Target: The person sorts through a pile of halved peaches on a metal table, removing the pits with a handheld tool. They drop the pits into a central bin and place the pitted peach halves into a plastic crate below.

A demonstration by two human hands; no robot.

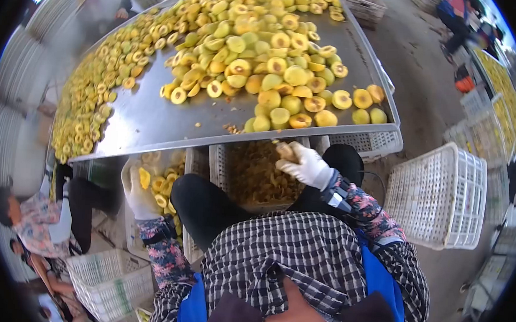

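Observation:
My left hand (135,190), in a white glove, is over a crate of apricot halves (165,186) beside my left knee. Its fingers look loosely apart, with one bright apricot half (144,178) right beside them. My right hand (306,166), gloved too, is closed in front of the table edge. The glove's fingertips are stained brown, and what they pinch is too small to name. Below that hand, a crate (215,169) between my knees holds brown pits and scraps (257,176). Apricot halves and whole apricots (240,65) are heaped on the metal table (145,127).
An upturned-looking white basket (436,195) stands to my right. Another white crate (109,282) is at lower left, near a seated person (47,219). Under the table's right corner sits a crate (368,142). More people and fruit (499,81) are at far right.

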